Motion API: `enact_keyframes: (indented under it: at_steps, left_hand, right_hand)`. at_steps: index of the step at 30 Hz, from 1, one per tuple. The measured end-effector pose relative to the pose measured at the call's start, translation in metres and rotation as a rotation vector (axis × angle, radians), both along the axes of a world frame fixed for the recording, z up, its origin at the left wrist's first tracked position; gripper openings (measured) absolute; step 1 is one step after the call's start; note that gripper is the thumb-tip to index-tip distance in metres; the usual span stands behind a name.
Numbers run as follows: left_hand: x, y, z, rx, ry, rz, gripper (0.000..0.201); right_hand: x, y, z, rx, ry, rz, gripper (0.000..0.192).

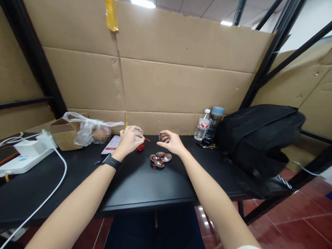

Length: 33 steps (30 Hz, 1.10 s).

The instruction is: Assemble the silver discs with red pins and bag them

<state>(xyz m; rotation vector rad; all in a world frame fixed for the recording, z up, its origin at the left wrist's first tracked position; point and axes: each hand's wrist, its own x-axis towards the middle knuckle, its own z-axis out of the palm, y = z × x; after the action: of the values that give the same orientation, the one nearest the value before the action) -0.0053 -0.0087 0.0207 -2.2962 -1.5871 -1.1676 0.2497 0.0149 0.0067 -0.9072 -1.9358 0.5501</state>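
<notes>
Holding a metal disc (160, 137) in the right hand (170, 141); curling the left hand (130, 140) close to red cord (140, 148), hard to tell if gripping. On the black table (141, 189), nearer than either hand: clustered discs (159, 163). At left, phone (112, 144) and plastic bag (86, 131); at right, bottle (201, 128) and backpack (259, 143).

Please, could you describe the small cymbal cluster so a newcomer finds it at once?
On the black table, find the right hand. Nearer the camera sits the small cymbal cluster: shiny, domed metal pieces, unlike the red cord bundle behind it, leftward.
</notes>
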Motion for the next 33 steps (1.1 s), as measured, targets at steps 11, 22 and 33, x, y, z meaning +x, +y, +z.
enact_keyframes:
  at_steps: [11, 22, 33]
  left_hand:
    - [-0.038, 0.021, -0.020, -0.168, 0.265, 0.260, 0.019]
    - [-0.037, 0.023, -0.031, -0.244, 0.296, 0.198, 0.017]
    - [-0.034, 0.020, -0.032, -0.363, 0.423, 0.157, 0.037]
  right_hand:
    - [0.076, 0.027, -0.001, -0.234, -0.579, -0.293, 0.042]
    - [0.086, 0.034, -0.008, -0.324, -0.643, -0.318, 0.043]
    - [0.084, 0.031, -0.006, -0.293, -0.690, -0.324, 0.049]
